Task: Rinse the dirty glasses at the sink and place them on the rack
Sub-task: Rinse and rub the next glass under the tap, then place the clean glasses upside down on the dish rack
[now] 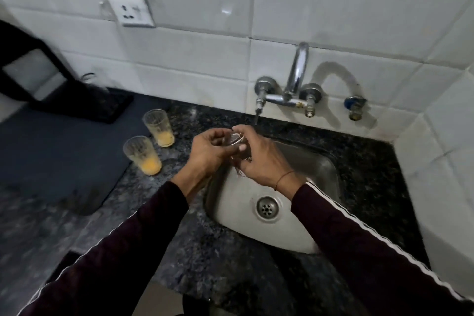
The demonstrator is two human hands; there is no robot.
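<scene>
A clear glass is held over the far left corner of the steel sink, right under the tap's spout. My right hand wraps around its side. My left hand grips it from the left, fingers at the rim. Much of the glass is hidden by my fingers. Two dirty glasses with orange residue at the bottom stand upright on the counter to the left, one nearer and one farther back.
A dark mat lies on the granite counter at the left, with a black stand behind it. The chrome tap is fixed to the white tiled wall. A tiled side wall rises right of the sink. The drain sits mid-basin.
</scene>
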